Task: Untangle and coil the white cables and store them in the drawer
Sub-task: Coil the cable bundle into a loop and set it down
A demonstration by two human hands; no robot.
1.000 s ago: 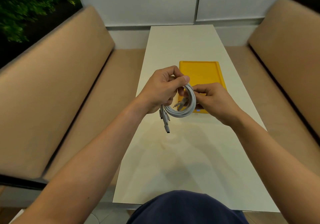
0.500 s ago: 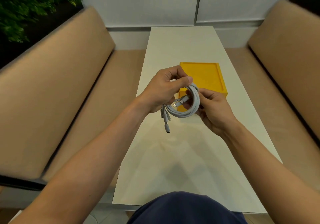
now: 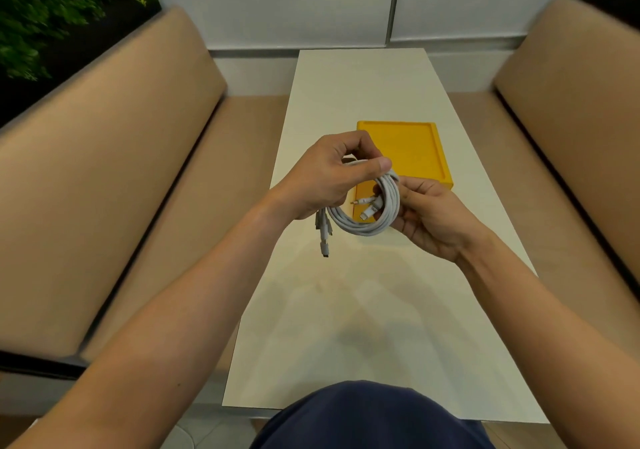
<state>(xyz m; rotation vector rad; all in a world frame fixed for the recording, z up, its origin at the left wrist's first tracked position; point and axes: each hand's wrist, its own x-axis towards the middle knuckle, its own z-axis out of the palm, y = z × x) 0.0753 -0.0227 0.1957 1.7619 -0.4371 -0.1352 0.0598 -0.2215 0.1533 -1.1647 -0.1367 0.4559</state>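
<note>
Your left hand (image 3: pixel 329 178) grips the top of the coil, thumb pressed over the strands. Your right hand (image 3: pixel 426 220) holds the coil's right side, fingers curled around the loops. A second ago that right hand was on top of the coil; it has now rolled underneath, palm up. The winding looks finished, and you seem to be settling the bundle for storing.

On the white table (image 3: pixel 363 310), the yellow drawer (image 3: pixel 412 150) sits just beyond your hands, open side up. The white cables (image 3: pixel 363 228) hang in the air in front of it as a ring facing you. Its longer axis runs up and down with a slight lean. Two plugs (image 3: pixel 367 214) lie inside the ring, and another plug (image 3: pixel 325 244) dangles below your left hand, pointing down at the table.
</note>
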